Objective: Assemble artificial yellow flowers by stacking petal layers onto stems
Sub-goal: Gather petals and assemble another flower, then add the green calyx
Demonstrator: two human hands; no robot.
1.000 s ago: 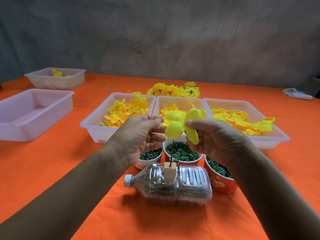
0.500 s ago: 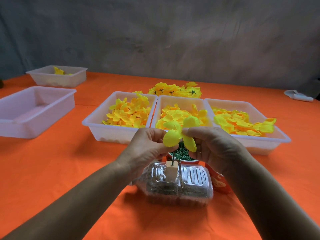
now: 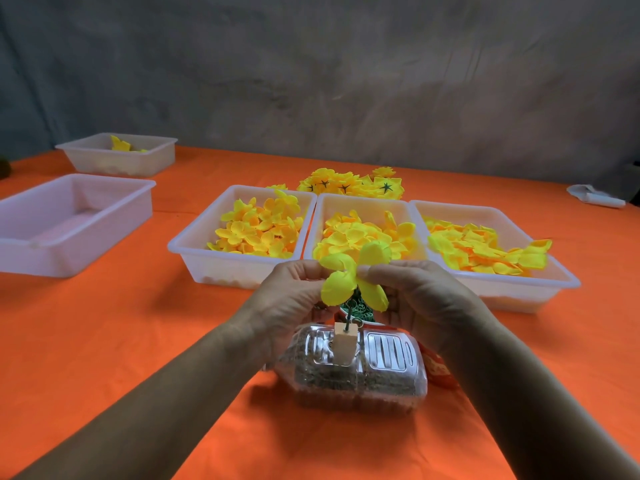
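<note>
At frame centre, our left hand (image 3: 294,292) and right hand (image 3: 419,292) pinch 1 petal layer (image 3: 349,277) directly above the upright stem (image 3: 350,315).

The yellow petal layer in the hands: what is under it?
Under the petal layer a thin green stem stands in a pale block on the plastic bottle. Green parts in a cup show behind; the hands cover the rest.

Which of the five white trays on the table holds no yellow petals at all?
The big tray at the near left: nothing yellow shows inside it. The other four hold yellow petals.
</note>
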